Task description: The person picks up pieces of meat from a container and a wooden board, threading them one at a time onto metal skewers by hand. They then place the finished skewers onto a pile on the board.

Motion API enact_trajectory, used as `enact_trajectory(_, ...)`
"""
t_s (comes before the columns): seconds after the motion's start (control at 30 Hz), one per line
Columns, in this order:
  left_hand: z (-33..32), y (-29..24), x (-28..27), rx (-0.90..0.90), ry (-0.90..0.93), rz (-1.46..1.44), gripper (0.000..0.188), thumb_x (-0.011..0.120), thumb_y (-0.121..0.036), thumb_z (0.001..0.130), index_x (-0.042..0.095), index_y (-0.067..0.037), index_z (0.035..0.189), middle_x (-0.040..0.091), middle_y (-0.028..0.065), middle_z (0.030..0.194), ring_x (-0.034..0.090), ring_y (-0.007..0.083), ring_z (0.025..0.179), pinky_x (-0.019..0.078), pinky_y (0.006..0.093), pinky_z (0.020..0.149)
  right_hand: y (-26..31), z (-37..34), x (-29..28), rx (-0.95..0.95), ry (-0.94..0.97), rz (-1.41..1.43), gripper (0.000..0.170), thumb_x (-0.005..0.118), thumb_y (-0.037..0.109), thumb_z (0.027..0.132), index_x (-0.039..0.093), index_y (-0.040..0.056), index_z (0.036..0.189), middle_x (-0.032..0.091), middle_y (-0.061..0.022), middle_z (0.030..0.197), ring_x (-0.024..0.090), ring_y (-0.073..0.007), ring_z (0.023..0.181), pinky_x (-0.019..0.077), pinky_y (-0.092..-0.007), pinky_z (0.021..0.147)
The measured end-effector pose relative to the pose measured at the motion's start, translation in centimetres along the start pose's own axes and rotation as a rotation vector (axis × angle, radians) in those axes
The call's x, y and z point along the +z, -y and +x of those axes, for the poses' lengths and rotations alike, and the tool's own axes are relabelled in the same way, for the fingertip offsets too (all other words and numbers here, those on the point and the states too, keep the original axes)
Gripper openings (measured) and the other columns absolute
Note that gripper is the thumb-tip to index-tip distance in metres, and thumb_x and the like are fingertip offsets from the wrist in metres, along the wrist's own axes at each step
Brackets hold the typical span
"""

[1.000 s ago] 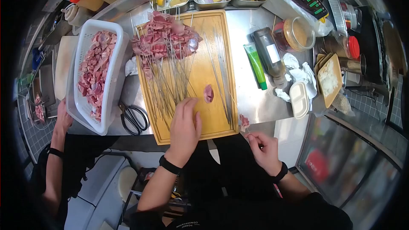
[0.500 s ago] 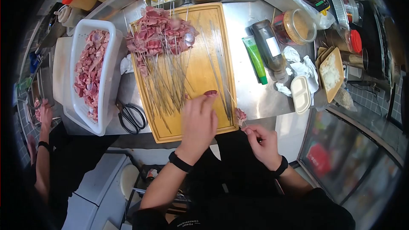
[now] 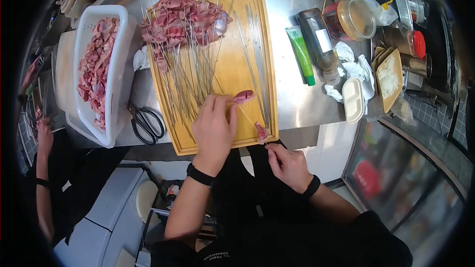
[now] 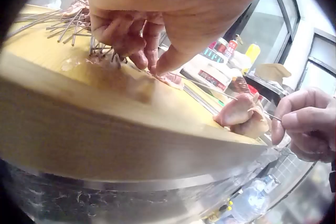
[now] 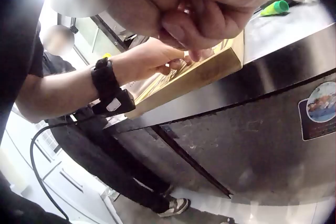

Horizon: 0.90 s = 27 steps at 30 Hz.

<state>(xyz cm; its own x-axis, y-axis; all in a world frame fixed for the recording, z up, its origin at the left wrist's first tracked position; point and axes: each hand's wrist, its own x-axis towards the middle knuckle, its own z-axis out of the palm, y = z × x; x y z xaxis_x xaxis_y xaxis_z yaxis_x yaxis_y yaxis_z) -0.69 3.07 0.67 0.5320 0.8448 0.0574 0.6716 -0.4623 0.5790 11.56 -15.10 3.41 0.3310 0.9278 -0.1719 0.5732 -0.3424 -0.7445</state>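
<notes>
In the head view my left hand (image 3: pixel 213 124) is over the near half of the wooden cutting board (image 3: pixel 232 76), its fingertips and thumb pinching the end of a small piece of raw meat (image 3: pixel 243 97). My right hand (image 3: pixel 292 168), just off the board's near edge, grips a thin metal skewer (image 4: pixel 210 90) by its end. One meat piece (image 3: pixel 261 132) is threaded on that skewer, close to the right fingers. The skewer points up-left toward the piece in my left hand. Loaded skewers lie in a pile of meat (image 3: pixel 185 24) at the board's far left.
Bare skewers (image 3: pixel 260 64) lie along the board's right side. A white basket of cut meat (image 3: pixel 123 34) and black scissors (image 3: pixel 147 123) are to the left. Rightward stand a green tube (image 3: pixel 300 54), a dark bottle (image 3: pixel 317 44) and a white tray (image 3: pixel 353 101). Another person's arm (image 3: pixel 43 168) shows far left.
My left hand has reached the loose meat piece and pinched it. My right hand has brought the skewer with its meat piece leftward, over the board's near right corner.
</notes>
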Motion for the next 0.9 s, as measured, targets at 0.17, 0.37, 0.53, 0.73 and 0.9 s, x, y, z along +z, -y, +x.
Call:
enact_trajectory(0.17, 0.1, -0.2, 0.0, -0.041, 0.057, -0.036, 0.011, 0.073, -0.010, 0.088, 0.066, -0.007, 0.097, 0.063, 0.0080, 0.091, 0.067, 0.0295, 0.082, 0.0521, 0.0394, 0.066, 0.4, 0.2, 0.0, 0.025, 0.028, -0.009, 0.007, 0.066, 0.004, 0.092, 0.065, 0.0023, 0.098, 0.067, -0.0120, 0.070, 0.067, -0.0282, 0.058, 0.0534, -0.0380, 0.053)
enact_trajectory(0.37, 0.3, 0.0, 0.1, -0.021, 0.064, -0.058, 0.009, 0.072, -0.008, 0.088, 0.065, -0.006, 0.094, 0.062, 0.0083, 0.088, 0.067, 0.0285, 0.081, 0.0520, 0.0391, 0.066, 0.8, 0.5, 0.3, 0.021, 0.026, -0.052, 0.005, 0.066, 0.006, 0.092, 0.065, 0.0019, 0.096, 0.067, -0.0120, 0.068, 0.067, -0.0282, 0.056, 0.0531, -0.0376, 0.051)
enact_trajectory(0.53, 0.3, 0.4, 0.4, 0.025, 0.035, -0.021, 0.011, 0.074, -0.005, 0.086, 0.066, -0.009, 0.092, 0.061, 0.0045, 0.085, 0.066, 0.0229, 0.072, 0.0502, 0.0357, 0.059, 1.3, 0.7, 0.3, 0.012, 0.027, -0.052, 0.005, 0.066, 0.006, 0.092, 0.065, 0.0013, 0.095, 0.066, -0.0124, 0.067, 0.066, -0.0290, 0.054, 0.0528, -0.0379, 0.050)
enact_trajectory(0.73, 0.3, 0.4, 0.5, 0.031, 0.024, -0.032, 0.012, 0.074, -0.004, 0.085, 0.066, -0.009, 0.092, 0.061, 0.0048, 0.085, 0.065, 0.0223, 0.072, 0.0499, 0.0365, 0.059, 1.7, 0.9, -0.3, 0.068, 0.079, -0.060, 0.008, 0.067, 0.004, 0.092, 0.069, 0.0013, 0.099, 0.065, -0.0158, 0.067, 0.066, -0.0301, 0.053, 0.0521, -0.0372, 0.050)
enact_trajectory(0.9, 0.6, 0.2, 0.0, 0.058, 0.079, -0.021, 0.012, 0.073, -0.003, 0.085, 0.065, -0.006, 0.093, 0.061, 0.0090, 0.088, 0.066, 0.0290, 0.080, 0.0525, 0.0392, 0.065, 2.3, 1.4, -0.6, 0.099, 0.087, -0.028, 0.007, 0.066, 0.005, 0.093, 0.070, 0.0017, 0.098, 0.066, -0.0166, 0.069, 0.066, -0.0313, 0.054, 0.0521, -0.0380, 0.051)
